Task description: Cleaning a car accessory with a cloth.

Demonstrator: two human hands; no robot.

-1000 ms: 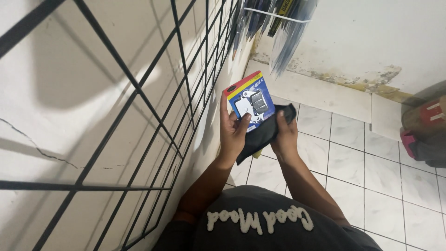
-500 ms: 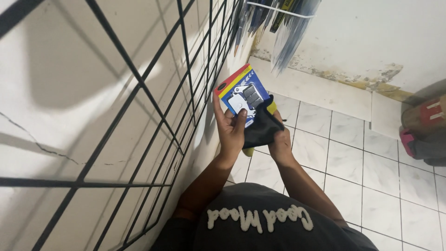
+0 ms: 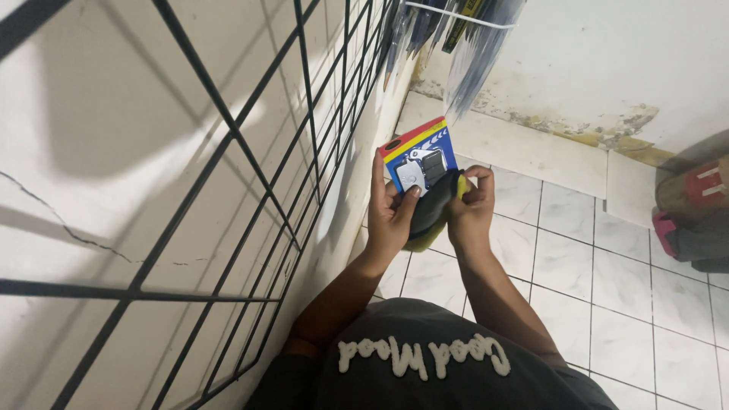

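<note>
My left hand [image 3: 392, 215] grips a small blue blister pack [image 3: 418, 159] with a red and yellow top edge, thumb on its front. My right hand [image 3: 471, 209] presses a dark cloth with a yellow underside [image 3: 431, 211] against the pack's lower right. Both hands are held out in front of my chest, close to the wire grid on the wall. The cloth covers the pack's lower part.
A black wire grid panel [image 3: 250, 152] hangs on the white wall at left. Packaged goods [image 3: 463, 45] dangle from a hook above. White floor tiles [image 3: 577, 258] lie below. A red and dark object [image 3: 695, 209] sits at the right edge.
The pack and both hands have shifted slightly left and down in view. The cloth has slid up over the pack's lower right corner.
</note>
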